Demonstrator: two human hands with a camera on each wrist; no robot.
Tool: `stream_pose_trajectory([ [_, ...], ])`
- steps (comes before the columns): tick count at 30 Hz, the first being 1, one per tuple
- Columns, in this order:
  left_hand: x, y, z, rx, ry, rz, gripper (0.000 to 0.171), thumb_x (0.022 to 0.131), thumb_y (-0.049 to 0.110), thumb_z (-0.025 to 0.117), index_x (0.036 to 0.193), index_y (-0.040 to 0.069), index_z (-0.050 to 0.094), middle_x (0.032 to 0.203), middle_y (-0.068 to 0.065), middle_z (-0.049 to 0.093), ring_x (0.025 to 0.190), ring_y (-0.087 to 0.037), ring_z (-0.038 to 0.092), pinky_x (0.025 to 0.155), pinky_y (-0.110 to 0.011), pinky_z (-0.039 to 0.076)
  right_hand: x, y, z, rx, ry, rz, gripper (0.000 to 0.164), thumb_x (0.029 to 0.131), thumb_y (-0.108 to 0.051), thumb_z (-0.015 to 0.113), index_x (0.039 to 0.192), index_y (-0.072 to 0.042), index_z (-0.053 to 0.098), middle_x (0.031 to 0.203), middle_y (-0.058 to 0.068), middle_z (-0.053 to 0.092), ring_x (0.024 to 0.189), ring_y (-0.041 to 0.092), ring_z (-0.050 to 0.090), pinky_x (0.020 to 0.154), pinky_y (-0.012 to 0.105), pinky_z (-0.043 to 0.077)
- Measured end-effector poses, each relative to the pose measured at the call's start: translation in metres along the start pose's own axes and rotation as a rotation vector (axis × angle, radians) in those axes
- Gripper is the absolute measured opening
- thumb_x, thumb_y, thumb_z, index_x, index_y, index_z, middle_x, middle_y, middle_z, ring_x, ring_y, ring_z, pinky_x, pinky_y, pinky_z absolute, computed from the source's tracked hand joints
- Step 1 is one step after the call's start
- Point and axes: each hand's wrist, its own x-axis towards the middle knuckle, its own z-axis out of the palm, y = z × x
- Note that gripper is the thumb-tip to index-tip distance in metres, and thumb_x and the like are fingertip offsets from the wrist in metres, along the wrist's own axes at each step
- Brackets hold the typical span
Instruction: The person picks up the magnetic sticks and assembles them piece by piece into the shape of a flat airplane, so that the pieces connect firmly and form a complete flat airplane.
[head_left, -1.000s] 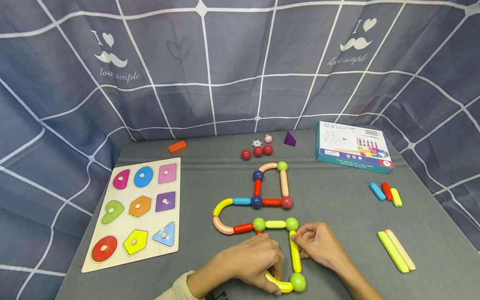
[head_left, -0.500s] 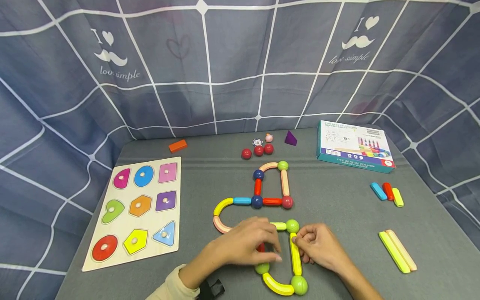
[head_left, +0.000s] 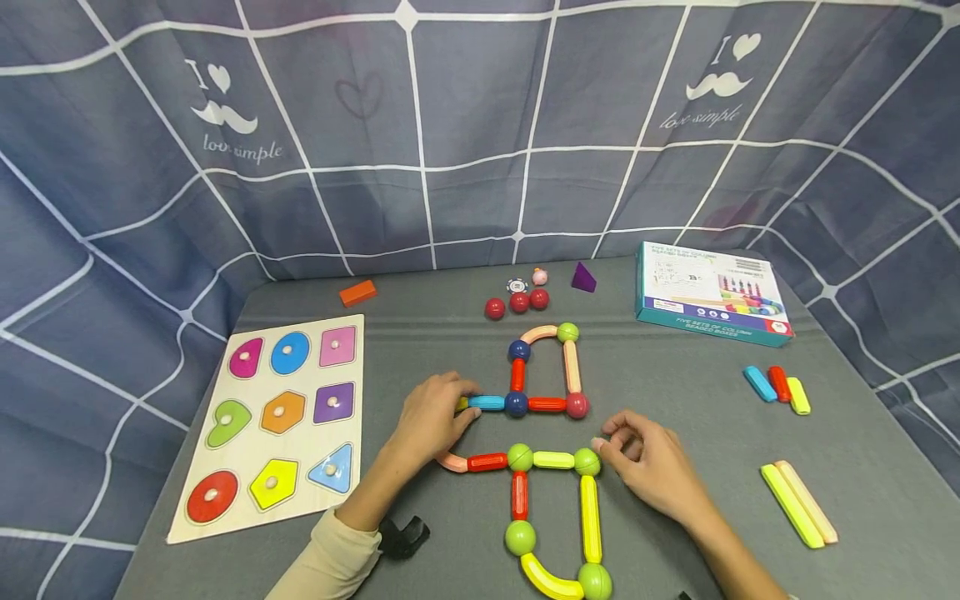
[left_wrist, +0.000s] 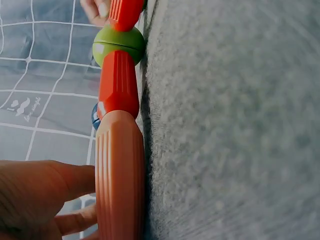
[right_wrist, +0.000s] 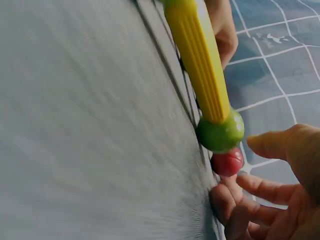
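Beyond the grip hung a white-gridded, blue-grey fabric curtain with 2 white moustache motifs, reaching forward at left and right; beneath the grip lay a grey cloth-covered tabletop, evenly lit.

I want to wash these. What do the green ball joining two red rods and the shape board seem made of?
The green ball is probably plastic with a glossy finish: it shows a highlight and a seam line. The shape board may be matt wood, from its pale tan face.
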Motion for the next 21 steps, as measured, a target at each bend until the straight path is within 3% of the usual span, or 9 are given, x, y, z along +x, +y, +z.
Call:
stream_pose_trajectory([
  [3, -0.001, 0.001, 0.0, 0.013, 0.006, -0.029, 0.024, 0.078, 0.023, 0.079, 0.101, 0.019, 0.073, 0.092, 0.004, 0.065, 0.085, -0.018, 0.06, 0.069, -0.038, 0.048, 0.016, 0.0, 0.002, -0.071, 0.061, -0.103, 0.042, 0.086, -0.029, 0.071, 0.123, -0.013, 0.058, 0.094, -0.001, 0.064, 0.064, 0.007, 0.056, 0.057, 0.028, 0.044],
  [6, -0.002, 0.002, -0.001, 0.033, 0.005, -0.043, 0.024, 0.078, 0.024, 0.079, 0.1, 0.019, 0.073, 0.09, 0.004, 0.065, 0.083, -0.016, 0.059, 0.068, -0.037, 0.048, 0.028, -0.001, 0.007, -0.102, 0.057, -0.183, 0.049, 0.086, -0.023, 0.071, 0.131, -0.014, 0.054, 0.108, 0.002, 0.064, 0.07, 0.008, 0.055, 0.06, 0.028, 0.043],
  [16, -0.004, 0.003, -0.005, 0.024, -0.042, -0.052, 0.023, 0.075, 0.022, 0.081, 0.096, 0.017, 0.073, 0.081, 0.005, 0.062, 0.071, -0.01, 0.053, 0.062, -0.031, 0.044, 0.051, -0.002, 0.012, -0.062, 0.014, -0.229, 0.042, 0.088, -0.013, 0.069, 0.128, -0.014, 0.058, 0.116, -0.001, 0.061, 0.075, 0.012, 0.054, 0.065, 0.031, 0.044],
  [21, -0.004, 0.003, -0.005, 0.009, -0.052, -0.029, 0.023, 0.076, 0.019, 0.08, 0.098, 0.017, 0.073, 0.083, 0.004, 0.063, 0.072, -0.011, 0.054, 0.063, -0.031, 0.045, 0.053, -0.002, 0.01, -0.036, 0.0, -0.215, 0.035, 0.087, -0.01, 0.068, 0.121, -0.016, 0.061, 0.108, -0.003, 0.061, 0.076, 0.012, 0.054, 0.065, 0.031, 0.044],
])
